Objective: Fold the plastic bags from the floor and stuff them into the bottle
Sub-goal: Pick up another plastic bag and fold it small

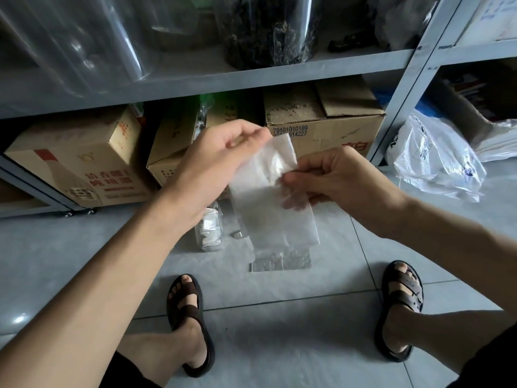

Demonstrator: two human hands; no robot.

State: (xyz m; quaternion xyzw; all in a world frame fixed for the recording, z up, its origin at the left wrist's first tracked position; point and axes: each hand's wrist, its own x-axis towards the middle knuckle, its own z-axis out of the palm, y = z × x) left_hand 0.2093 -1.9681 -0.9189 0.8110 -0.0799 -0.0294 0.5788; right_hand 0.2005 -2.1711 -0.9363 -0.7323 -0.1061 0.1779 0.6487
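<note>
Plastic bag [268,197], clear and slightly frosted, is shown held up in the centre of the frame, above the tiled floor [279,317] and between the two hands. Its upper left corner is pinched between thumb and fingers of the left hand [212,163], which is entered from the lower left of the frame. Its right edge, a little lower down, is pinched by the curled fingers and thumb of the right hand [335,180], which is entered from the right. The upper part of the bag is seen slanted between the two grips, while the lower part is left hanging free and smooth.

Directly beneath the hanging end, further flat bags [279,261] are seen lying on the floor. Just to their left, partly hidden by the left forearm, the clear bottle [208,233] is placed on the floor; pale folded pieces are visible inside it. Whether it is upright or tilted cannot be told.

Across the upper part of the frame a grey metal shelf [223,77] is shown, with a jar [268,32] of dark contents on it and cardboard boxes [321,127] stored below. At the right edge a crumpled white carrier bag [436,163] is seen on the floor. Two feet in brown sandals [190,317] are shown in the lower frame, well apart.
</note>
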